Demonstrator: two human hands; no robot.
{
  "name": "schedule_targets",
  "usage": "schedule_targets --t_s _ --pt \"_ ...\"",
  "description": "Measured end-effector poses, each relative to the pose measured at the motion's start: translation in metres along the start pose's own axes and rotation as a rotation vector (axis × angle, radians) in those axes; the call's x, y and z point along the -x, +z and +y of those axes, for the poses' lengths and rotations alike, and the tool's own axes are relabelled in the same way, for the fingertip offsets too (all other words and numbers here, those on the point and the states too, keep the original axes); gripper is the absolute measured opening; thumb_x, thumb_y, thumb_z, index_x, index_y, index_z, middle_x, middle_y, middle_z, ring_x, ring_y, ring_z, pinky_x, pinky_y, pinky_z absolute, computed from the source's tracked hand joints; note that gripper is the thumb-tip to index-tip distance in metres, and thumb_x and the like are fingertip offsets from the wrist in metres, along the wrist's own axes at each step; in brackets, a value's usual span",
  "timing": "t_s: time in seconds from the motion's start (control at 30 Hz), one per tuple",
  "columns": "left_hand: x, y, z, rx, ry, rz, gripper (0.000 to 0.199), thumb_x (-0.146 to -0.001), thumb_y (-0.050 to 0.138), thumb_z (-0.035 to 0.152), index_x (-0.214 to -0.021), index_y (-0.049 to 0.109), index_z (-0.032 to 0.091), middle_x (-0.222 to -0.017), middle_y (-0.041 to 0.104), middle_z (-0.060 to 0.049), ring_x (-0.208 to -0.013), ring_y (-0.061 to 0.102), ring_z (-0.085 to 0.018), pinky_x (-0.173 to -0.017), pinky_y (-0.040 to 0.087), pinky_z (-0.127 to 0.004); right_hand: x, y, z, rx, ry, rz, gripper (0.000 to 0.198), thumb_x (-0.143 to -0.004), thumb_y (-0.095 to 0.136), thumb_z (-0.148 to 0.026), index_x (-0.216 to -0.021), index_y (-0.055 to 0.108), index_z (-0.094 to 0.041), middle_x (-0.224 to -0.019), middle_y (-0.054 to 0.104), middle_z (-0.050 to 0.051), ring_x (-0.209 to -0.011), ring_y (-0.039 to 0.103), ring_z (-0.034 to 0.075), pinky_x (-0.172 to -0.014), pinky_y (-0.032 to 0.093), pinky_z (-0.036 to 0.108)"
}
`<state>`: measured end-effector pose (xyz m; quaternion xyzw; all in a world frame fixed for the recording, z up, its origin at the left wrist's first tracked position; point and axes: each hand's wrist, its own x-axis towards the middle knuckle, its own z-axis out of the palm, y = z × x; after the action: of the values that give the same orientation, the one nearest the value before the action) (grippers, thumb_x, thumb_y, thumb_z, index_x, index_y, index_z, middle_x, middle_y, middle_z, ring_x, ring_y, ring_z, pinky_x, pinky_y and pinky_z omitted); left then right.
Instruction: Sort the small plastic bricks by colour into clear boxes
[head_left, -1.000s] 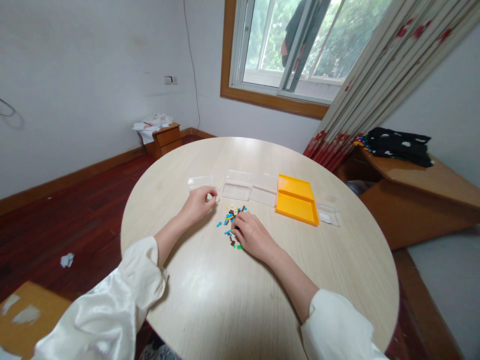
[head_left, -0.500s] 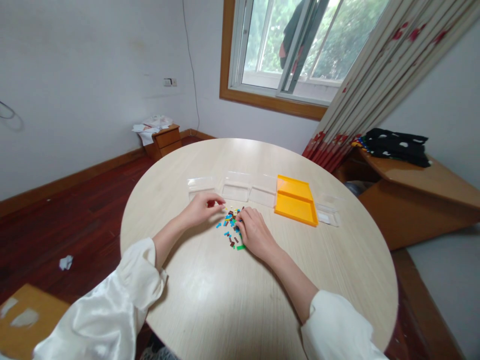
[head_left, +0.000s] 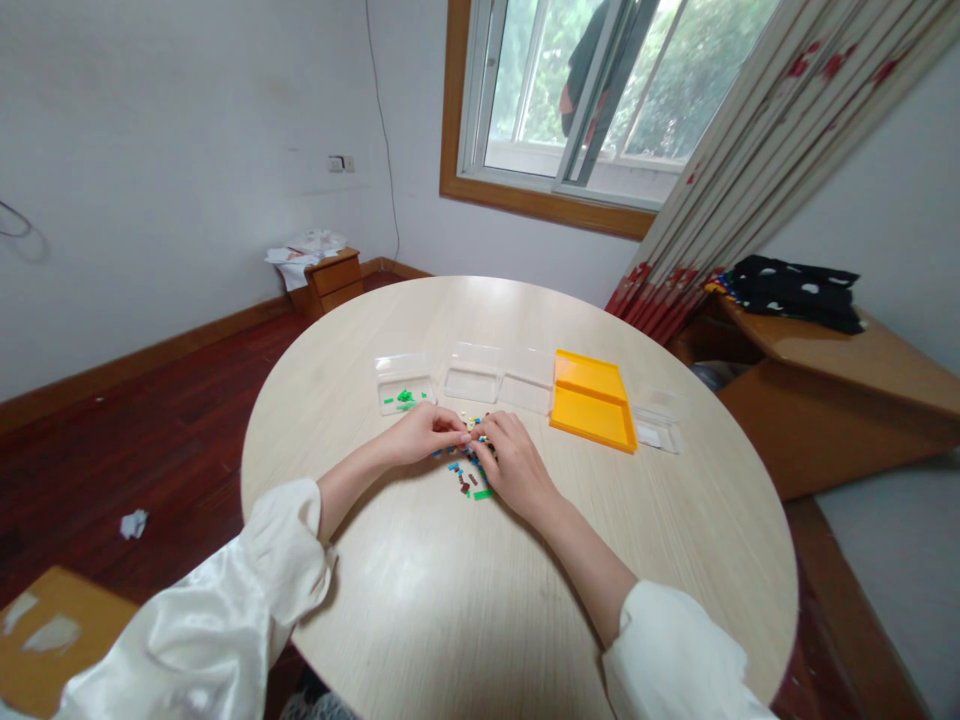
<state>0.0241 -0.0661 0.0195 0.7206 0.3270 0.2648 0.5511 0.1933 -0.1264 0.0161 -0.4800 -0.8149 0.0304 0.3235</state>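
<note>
Small building bricks (head_left: 465, 488) in brown, blue, green, yellow and white lie in a loose pile on the round wooden table (head_left: 420, 600). Over the pile's left side is my left hand (head_left: 429, 436), its thumb and index finger closed in a pinch. My right hand (head_left: 516, 462) covers the pile's right side with curled fingers, its fingertips meeting those of the left. Whatever sits between the fingers is too small and hidden to make out. A clear plastic box (head_left: 384, 390) with several green bricks inside stands just beyond my left hand.
Two more open clear boxes (head_left: 472, 384) stand behind the pile. An open yellow case (head_left: 592, 423) lies to their right, with another clear box (head_left: 658, 436) beside it. A wooden cabinet (head_left: 810, 400) with dark cloth on top stands right of the table.
My left hand has moved right and slightly nearer, from beside the clear box to the pile, uncovering the green bricks in that box. My right hand has hardly moved.
</note>
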Motion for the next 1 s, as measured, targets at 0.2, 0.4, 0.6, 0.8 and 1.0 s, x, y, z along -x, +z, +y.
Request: schedule_targets --t_s 0.2,0.4,0.6,0.8,1.0 --pt "0.001 -0.003 0.006 0.031 -0.035 0.073 0.026 -0.063 0.07 0.036 -0.069 0.068 0.01 -0.063 0.065 -0.004 -0.056 0.054 -0.01 -0.054 0.041 -0.022 0.0 -0.005 0.001 -0.051 0.011 0.065 0.006 -0.085 0.054 -0.02 -0.088 0.059 -0.018 -0.087 0.057 0.007 -0.086 0.051 0.021 -0.076 0.043 0.034" --pt "-0.006 -0.024 0.002 0.02 0.033 0.49 0.024 -0.062 0.069 0.034 -0.07 0.067 0.012 -0.069 0.067 -0.004 -0.063 0.059 -0.013 -0.061 0.046 -0.024 0.004 -0.004 0.019 -0.023 0.145 0.066 0.013 -0.084 0.049 -0.014 -0.088 0.061 -0.018 -0.087 0.059 0.007 -0.088 0.051 0.022 -0.08 0.042 0.036" --pt "-0.005 -0.045 -0.006 -0.393 0.04 0.754 0.017 -0.07 0.058 0.027 -0.073 0.067 0.012 -0.065 0.065 -0.003 -0.058 0.054 -0.012 -0.056 0.041 -0.024 0.006 0.0 0.026 0.025 0.189 0.017 0.019 -0.083 0.047 -0.011 -0.09 0.064 -0.019 -0.087 0.059 0.007 -0.089 0.051 0.022 -0.08 0.042 0.036" --pt "-0.003 -0.046 -0.013 -0.714 -0.031 0.718 0.02 -0.071 0.053 0.016 -0.082 0.069 0.013 -0.079 0.069 -0.007 -0.067 0.058 -0.017 -0.07 0.043 -0.029 0.007 0.003 0.027 0.037 0.19 -0.019 0.023 -0.085 0.048 -0.014 -0.097 0.066 -0.018 -0.089 0.058 0.008 -0.088 0.052 0.021 -0.079 0.043 0.035" --pt "-0.001 -0.033 -0.006 -0.65 0.16 0.481 0.015 -0.075 0.055 0.02 -0.08 0.068 0.014 -0.082 0.066 -0.006 -0.076 0.057 -0.017 -0.074 0.044 -0.029 0.006 0.005 0.026 0.061 0.196 -0.067 0.022 -0.085 0.05 -0.016 -0.098 0.067 -0.016 -0.09 0.059 0.009 -0.089 0.052 0.021 -0.08 0.043 0.035"
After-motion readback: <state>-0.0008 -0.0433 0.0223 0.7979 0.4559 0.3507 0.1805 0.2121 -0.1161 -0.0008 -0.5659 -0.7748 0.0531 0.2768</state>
